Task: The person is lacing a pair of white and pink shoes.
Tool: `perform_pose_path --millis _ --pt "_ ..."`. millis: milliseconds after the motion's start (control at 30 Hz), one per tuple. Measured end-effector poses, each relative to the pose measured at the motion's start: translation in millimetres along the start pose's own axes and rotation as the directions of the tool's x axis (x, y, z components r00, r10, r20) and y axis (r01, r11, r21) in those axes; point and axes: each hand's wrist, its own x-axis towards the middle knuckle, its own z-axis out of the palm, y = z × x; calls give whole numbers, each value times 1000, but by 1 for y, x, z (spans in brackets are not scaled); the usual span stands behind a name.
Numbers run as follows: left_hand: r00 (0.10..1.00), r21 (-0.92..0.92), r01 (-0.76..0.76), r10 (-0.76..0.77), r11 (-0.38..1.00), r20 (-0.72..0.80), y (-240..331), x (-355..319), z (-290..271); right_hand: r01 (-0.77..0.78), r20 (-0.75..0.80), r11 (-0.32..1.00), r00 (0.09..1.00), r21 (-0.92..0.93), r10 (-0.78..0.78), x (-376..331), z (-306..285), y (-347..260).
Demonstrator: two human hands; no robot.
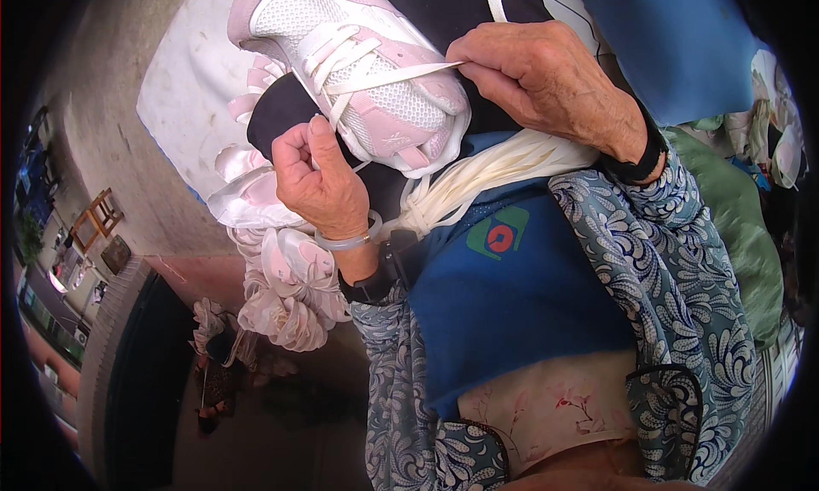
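Note:
A pink and white sneaker (375, 107) with a mesh upper rests in front of me, its toe end toward my body. Between thumb and fingers, my right hand (546, 86) pinches a white shoelace (397, 76) and draws it taut to the right across the upper. My left hand (322, 180) is closed in a pinch at the sneaker's left side, where another strand of the lace runs down to the fingers; its tip is hidden. A bundle of loose off-white laces (486, 175) lies across my lap, below the sneaker and my right wrist.
Several pink and white shoe pieces (294, 269) are piled at the left under my left forearm. Black cloth (478, 13) lies beneath the sneaker. A white sheet (192, 90) is at the far left, a blue surface (674, 39) at the far right, and a green sack (725, 226) beside my right arm.

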Motion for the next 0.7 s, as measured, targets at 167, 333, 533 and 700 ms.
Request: perform_pose_path --millis 167,333,533,700 --pt "1000 11 1 -1 1000 -10 -1 -1 1 -4 1 1000 1000 4 4 0 -1 0" --pt "1000 40 6 -5 999 -25 1 -1 2 -4 1 1000 1000 -1 4 0 -2 0" --pt "1000 65 9 -8 998 -12 -1 -2 2 -15 18 1000 1000 22 14 1 -4 0" --pt "1000 56 14 -13 998 -16 -1 -3 3 -26 35 1000 999 5 26 1 -4 0"
